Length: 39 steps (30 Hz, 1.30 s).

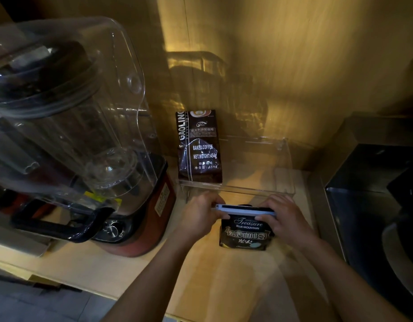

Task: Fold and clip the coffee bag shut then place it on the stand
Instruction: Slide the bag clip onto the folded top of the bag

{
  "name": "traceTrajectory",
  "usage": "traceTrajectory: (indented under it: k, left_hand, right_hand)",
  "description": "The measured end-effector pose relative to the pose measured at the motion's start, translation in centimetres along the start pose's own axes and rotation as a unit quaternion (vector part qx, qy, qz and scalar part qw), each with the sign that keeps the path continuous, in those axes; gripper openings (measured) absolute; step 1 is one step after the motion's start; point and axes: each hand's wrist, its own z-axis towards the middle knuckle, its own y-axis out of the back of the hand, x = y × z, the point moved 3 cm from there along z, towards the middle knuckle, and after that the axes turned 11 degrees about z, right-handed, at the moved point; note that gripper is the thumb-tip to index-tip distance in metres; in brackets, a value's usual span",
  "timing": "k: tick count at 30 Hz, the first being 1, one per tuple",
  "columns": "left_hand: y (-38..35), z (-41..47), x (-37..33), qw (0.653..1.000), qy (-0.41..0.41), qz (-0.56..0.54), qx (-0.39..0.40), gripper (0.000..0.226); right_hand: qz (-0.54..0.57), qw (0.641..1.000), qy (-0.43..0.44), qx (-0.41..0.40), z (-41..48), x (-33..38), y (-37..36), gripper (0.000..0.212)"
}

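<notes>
Black coffee bag [246, 233] stands upright on the table, "Treasure Blue Mountain" label facing the camera, top folded over. Pale blue-white clip [245, 209] lies level across the fold. Clear acrylic stand [285, 163] just behind the bag, against the wall.

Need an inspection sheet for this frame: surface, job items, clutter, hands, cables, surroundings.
Surface: light wooden counter, dimly lit, bare in front of the bag.
Job's things: Blue Mountain coffee bag upright on the counter; pale blue clip across its top; clear acrylic stand just behind it.
Clutter: Gaolino coffee bag upright at the stand's left end.
Hands: left hand on the clip's left end, right hand on its right end and the bag's top corner.
Cables: nothing seen.
Surroundings: blender in clear sound cover at left; dark machine at right; wood-panel wall behind.
</notes>
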Motion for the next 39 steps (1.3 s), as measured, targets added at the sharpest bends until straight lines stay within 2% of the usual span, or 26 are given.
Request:
traceTrajectory:
  k: [3,9,15,19,27,31,34,37,39]
  left_hand:
    - [-0.2,-0.2,-0.2,1.0,-0.003,-0.003,-0.008,0.018]
    - [-0.4,-0.4,-0.5,0.999,-0.014,-0.001,-0.036,0.019]
    - [-0.7,-0.8,-0.4,0.998,-0.029,0.026,-0.049,0.018]
    - [-1.4,-1.1,-0.5,0.995,-0.028,0.035,-0.089,0.014]
    - [-2.7,-1.5,0.2,0.99,-0.019,-0.015,-0.138,0.009]
    - [-3.0,-1.3,0.7,0.989,-0.016,-0.068,-0.132,0.012]
    - [-3.3,-1.0,1.8,0.986,0.044,-0.116,-0.113,0.024]
    - [-4.2,-1.3,2.6,0.958,0.108,-0.258,-0.067,0.041]
    - [-4.9,-1.6,2.9,0.933,0.145,-0.327,-0.05,0.047]
  right_hand:
    - [-0.006,1.0,-0.006,-0.002,0.1,-0.2,0.0,0.016]
    - [-0.085,0.995,-0.002,0.05,0.6,0.3,-0.5,0.03]
    - [-0.131,0.991,0.018,0.023,0.6,1.3,-1.8,0.023]
    - [-0.143,0.99,0.016,0.011,0.5,1.4,-2.0,0.019]
    - [-0.146,0.989,0.009,0.002,0.2,1.4,-1.9,0.018]
    - [-0.082,0.996,-0.017,-0.008,0.3,0.9,-1.2,0.027]
    - [0.015,0.995,-0.086,-0.052,-0.3,0.1,-0.9,0.044]
    - [0.135,0.963,-0.183,-0.148,-1.5,-1.1,-0.8,0.049]
    - [0.216,0.931,-0.217,-0.2,-2.4,-1.7,-1.3,0.048]
